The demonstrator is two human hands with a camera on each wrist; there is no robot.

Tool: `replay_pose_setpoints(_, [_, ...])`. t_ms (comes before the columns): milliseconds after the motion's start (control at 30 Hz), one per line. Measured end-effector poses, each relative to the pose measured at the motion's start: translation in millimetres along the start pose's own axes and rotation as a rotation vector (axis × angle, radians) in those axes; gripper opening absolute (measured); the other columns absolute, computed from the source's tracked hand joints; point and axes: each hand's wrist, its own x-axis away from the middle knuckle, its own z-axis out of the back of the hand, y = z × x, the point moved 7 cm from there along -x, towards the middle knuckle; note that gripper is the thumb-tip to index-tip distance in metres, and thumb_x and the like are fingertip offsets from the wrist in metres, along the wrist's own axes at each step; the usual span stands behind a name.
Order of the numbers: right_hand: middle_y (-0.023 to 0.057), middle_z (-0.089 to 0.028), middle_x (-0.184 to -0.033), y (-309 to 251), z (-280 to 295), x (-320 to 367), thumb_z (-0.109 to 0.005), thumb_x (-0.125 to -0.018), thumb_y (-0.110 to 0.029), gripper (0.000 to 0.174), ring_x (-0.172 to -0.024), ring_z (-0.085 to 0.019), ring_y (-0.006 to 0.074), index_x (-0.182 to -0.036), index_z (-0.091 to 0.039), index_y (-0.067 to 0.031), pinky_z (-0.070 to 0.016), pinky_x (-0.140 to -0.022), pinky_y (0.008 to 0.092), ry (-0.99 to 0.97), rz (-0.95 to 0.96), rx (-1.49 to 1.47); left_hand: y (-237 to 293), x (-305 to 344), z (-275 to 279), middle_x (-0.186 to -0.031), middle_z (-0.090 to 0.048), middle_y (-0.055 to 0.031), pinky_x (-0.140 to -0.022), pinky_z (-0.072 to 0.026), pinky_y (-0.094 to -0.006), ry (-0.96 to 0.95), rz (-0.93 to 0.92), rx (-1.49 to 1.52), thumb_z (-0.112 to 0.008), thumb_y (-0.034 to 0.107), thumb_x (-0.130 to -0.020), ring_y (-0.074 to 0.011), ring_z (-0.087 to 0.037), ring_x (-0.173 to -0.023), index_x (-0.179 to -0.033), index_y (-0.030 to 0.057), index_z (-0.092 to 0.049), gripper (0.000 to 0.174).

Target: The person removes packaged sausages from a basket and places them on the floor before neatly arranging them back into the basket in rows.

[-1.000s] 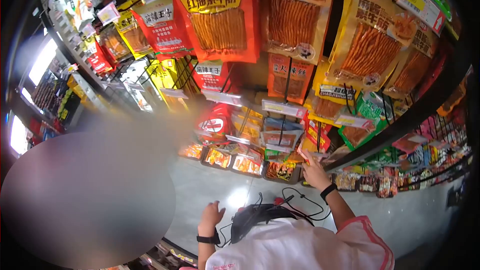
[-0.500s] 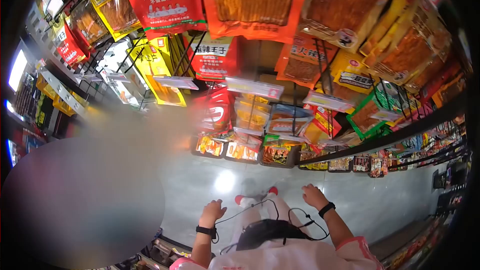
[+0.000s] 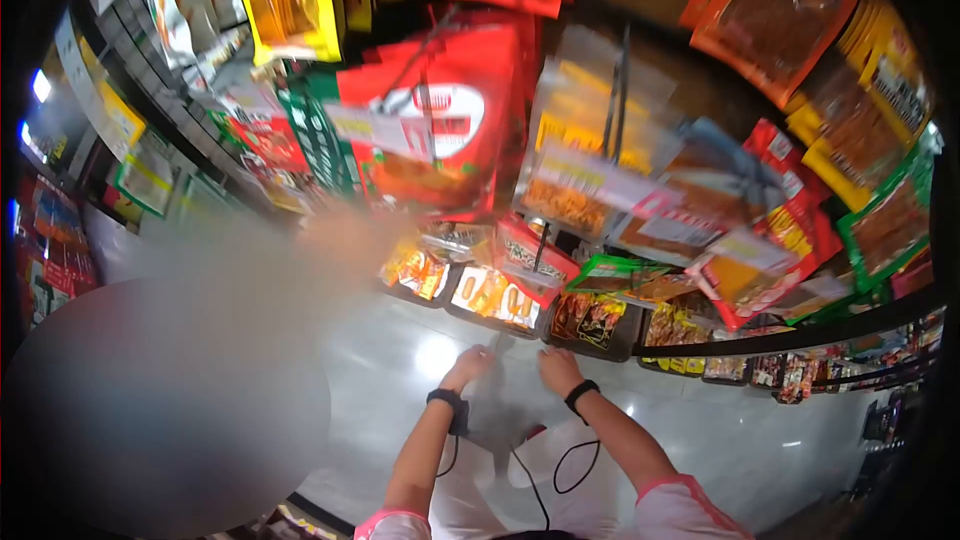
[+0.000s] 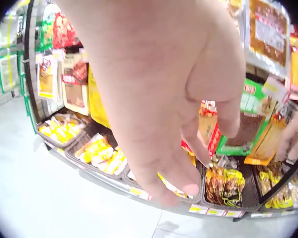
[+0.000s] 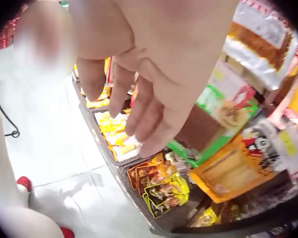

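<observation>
My left hand (image 3: 470, 368) hangs in front of the bottom row of snack trays, its fingers loosely bent and holding nothing. Close beside it is my right hand (image 3: 560, 370), also with nothing in it and the fingers drooping in the right wrist view. Nearest to both are a tray of white-and-orange packets (image 3: 496, 298) and a dark tray (image 3: 625, 340) of red and yellow packets (image 5: 161, 191). Above that dark tray, a green-edged bag (image 5: 201, 129) and an orange-edged bag (image 5: 233, 168) hang in the right wrist view.
Red bags (image 3: 450, 120) and other hanging snack bags fill the rack above, with price tags (image 3: 590, 180) on hooks. A black rack bar (image 3: 800, 335) crosses at right. Pale floor tiles (image 3: 390, 460) lie below. A grey blur covers the lower left of the head view.
The right hand has come away from the hanging bags and down beside the left. Both hands now sit closer together. The head view has moved nearer to the lower shelves.
</observation>
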Motion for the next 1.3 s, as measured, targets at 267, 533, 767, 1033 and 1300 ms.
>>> replay_pose_setpoints(267, [0.0114,-0.060,-0.087,18.3,-128.0,-73.2,-0.050,-0.080,-0.007,0.010,-0.087,-0.059,0.0255,-0.085,-0.058,-0.0050,-0.0419,-0.079,0.0382,0.450,0.096,0.286,-66.5,-107.0,-25.1,-0.112,-0.062,-0.0105,-0.085,-0.0472,-0.0335,0.148,-0.111,0.253,-0.065,0.022,-0.084,-0.0240,-0.057,-0.099,-0.122,0.0082,-0.055,0.042])
replay_pose_setpoints(533, [0.0098,-0.063,-0.079,30.5,-141.4,-88.2,-0.052,-0.079,-0.005,0.009,-0.079,-0.062,0.0227,-0.086,-0.058,-0.0051,-0.0416,-0.080,0.0367,0.353,0.160,0.219,-86.8,-153.0,-35.0,-0.087,-0.060,-0.0042,-0.071,-0.0503,-0.0280,0.307,-0.167,0.522,-0.064,0.014,-0.086,-0.0130,-0.059,-0.079,-0.100,0.0052,-0.055,0.019])
replay_pose_setpoints(767, [0.0092,-0.064,-0.073,-12.2,-161.3,-40.4,-0.054,-0.076,-0.006,0.007,-0.071,-0.064,0.0231,-0.079,-0.060,-0.0052,-0.0463,-0.069,0.0356,0.215,0.432,0.126,-118.1,-84.1,-42.1,-0.069,-0.057,-0.0007,-0.057,-0.0504,-0.0249,-0.103,0.101,0.469,-0.061,0.013,-0.085,-0.0099,-0.056,-0.057,-0.080,0.0072,-0.058,0.008])
replay_pose_setpoints(1033, [0.0114,-0.064,-0.073,-52.1,-173.2,-12.7,-0.057,-0.074,-0.009,0.012,-0.069,-0.065,0.0277,-0.083,-0.059,-0.0005,-0.0490,-0.068,0.0386,-0.031,0.546,-0.016,-151.9,-19.0,-40.0,-0.092,-0.062,-0.0038,-0.070,-0.0529,-0.0289,-0.085,0.321,0.573,-0.063,0.020,-0.088,-0.0146,-0.064,-0.077,-0.099,0.0088,-0.054,0.018])
replay_pose_setpoints(1300, [0.0140,-0.061,-0.073,-14.2,-161.2,-64.6,-0.060,-0.081,-0.019,0.017,-0.074,-0.063,0.0313,-0.084,-0.062,-0.0018,-0.0499,-0.072,0.0403,-0.005,0.356,-0.045,-137.5,-20.2,-54.7,-0.093,-0.056,-0.0013,-0.070,-0.0491,-0.0274,-0.195,0.347,0.635,-0.062,0.022,-0.088,-0.0102,-0.054,-0.074,-0.101,0.0083,-0.056,0.020])
